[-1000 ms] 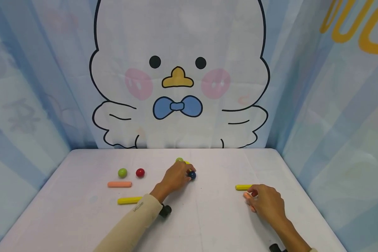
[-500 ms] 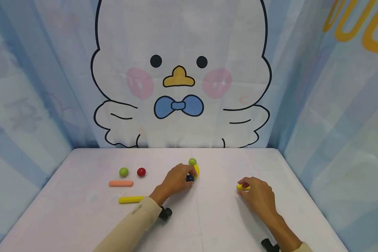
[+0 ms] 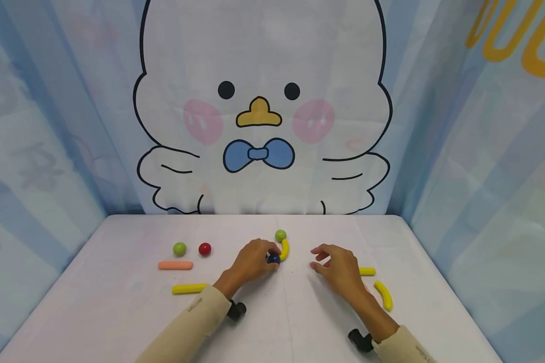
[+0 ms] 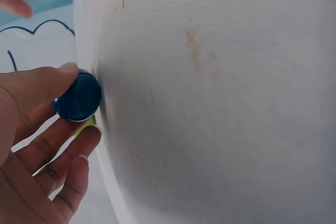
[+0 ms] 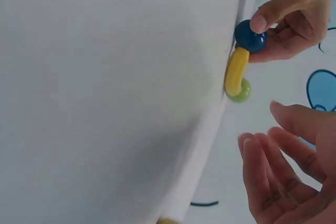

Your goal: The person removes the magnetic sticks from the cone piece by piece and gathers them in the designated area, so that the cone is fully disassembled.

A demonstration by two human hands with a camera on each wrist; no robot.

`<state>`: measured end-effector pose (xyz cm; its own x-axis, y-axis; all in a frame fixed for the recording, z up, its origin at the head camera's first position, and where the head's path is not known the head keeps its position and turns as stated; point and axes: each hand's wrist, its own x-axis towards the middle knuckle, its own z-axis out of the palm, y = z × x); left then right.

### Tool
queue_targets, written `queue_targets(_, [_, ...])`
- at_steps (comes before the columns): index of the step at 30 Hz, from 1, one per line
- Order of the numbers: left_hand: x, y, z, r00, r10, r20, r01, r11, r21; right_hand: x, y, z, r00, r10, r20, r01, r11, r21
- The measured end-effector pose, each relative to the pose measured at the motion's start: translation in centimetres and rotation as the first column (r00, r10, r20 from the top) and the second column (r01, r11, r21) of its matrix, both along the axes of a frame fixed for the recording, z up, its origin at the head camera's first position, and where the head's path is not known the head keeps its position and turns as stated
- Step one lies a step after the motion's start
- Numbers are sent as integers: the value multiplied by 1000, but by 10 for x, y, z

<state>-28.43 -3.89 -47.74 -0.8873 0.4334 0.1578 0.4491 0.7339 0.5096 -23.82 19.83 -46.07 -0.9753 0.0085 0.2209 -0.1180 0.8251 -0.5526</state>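
Note:
My left hand (image 3: 252, 259) pinches a dark blue ball (image 4: 80, 97) between thumb and fingers, low at the tabletop. Touching or right beside that ball is a curved yellow piece (image 3: 285, 249), like a small banana, and a green ball (image 3: 280, 235) sits at its far end. My right hand (image 3: 339, 266) hovers right of these, fingers apart and bent, holding nothing in the right wrist view. Behind its wrist lie a yellow stick (image 3: 367, 271) and a second curved yellow piece (image 3: 383, 295); an orange piece there is mostly hidden by the forearm.
On the left of the white table (image 3: 95, 312) lie another green ball (image 3: 179, 249), a red ball (image 3: 205, 249), an orange stick (image 3: 175, 265) and a yellow stick (image 3: 189, 289), its end at the left sleeve. A printed curtain (image 3: 259, 191) closes off the back.
My right hand has left the orange piece and passed over the yellow stick toward the middle, uncovering the right-hand curved piece. The left hand's blue ball now sits against the other curved piece's near end.

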Motion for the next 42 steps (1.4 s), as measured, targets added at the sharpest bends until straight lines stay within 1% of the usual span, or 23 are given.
queue_targets(6, [-2,-2,-3,999,-2,43,1,1000,20,-20,-22,-4,998,47,41,-44,997,-64])
queue_targets(11, [0,-2,-3,998,-22,55,19,998,52,-34,-36,-8,995,57,79,-48,994,-103])
queue_targets(17, [0,-1,-3,998,-31,54,28,997,67,-52,-48,-13,994,39,98,-28,994,-104])
queue_targets(21, [1,-1,-3,998,-41,51,37,996,79,-61,-53,-17,993,24,117,-12,994,-106])
queue_targets(25, [2,-1,-3,998,-44,42,40,995,86,-65,-57,-18,992,13,122,0,995,-103])
queue_targets(28, [3,0,-4,998,-47,35,45,996,72,-67,-59,-18,992,14,127,0,995,-104])
queue_targets(33, [5,-1,-1,996,-61,59,58,997,43,-68,-61,-18,986,12,169,12,990,-144])
queue_targets(36, [8,-3,2,996,-39,77,37,999,33,-68,-62,-17,983,15,181,16,986,-167])
queue_targets(42, [14,-13,7,998,15,65,-18,999,46,-67,-64,-17,980,20,198,19,981,-195])
